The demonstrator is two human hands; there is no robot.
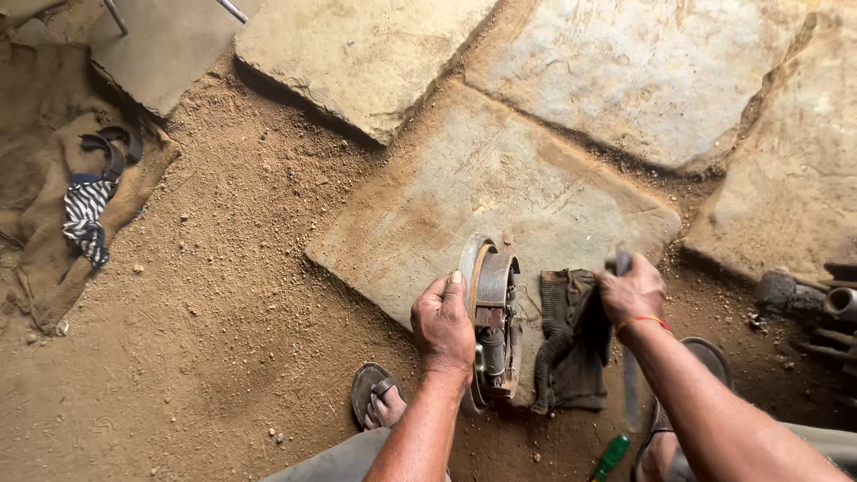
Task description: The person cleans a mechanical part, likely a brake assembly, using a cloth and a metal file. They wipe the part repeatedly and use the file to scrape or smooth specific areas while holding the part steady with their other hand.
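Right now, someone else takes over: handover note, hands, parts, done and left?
Left hand grips the rusty brake assembly, held on edge on the stone slab. Right hand is closed on a long flat metal tool, blade pointing down, apart from the assembly. Dark rag lies between them; green-handled tool on the dirt by the right foot. Shoes appear still fitted on the assembly; tool not yet applied.

A person's left hand [444, 326] steadies a rusty brake drum assembly [493, 321] standing on edge on a flat stone slab [482, 192], while the right hand [632, 293] grips a dark metal tool [625, 339] beside a grey rag [571, 339]. Sandalled feet rest on the dirt floor [223, 321].
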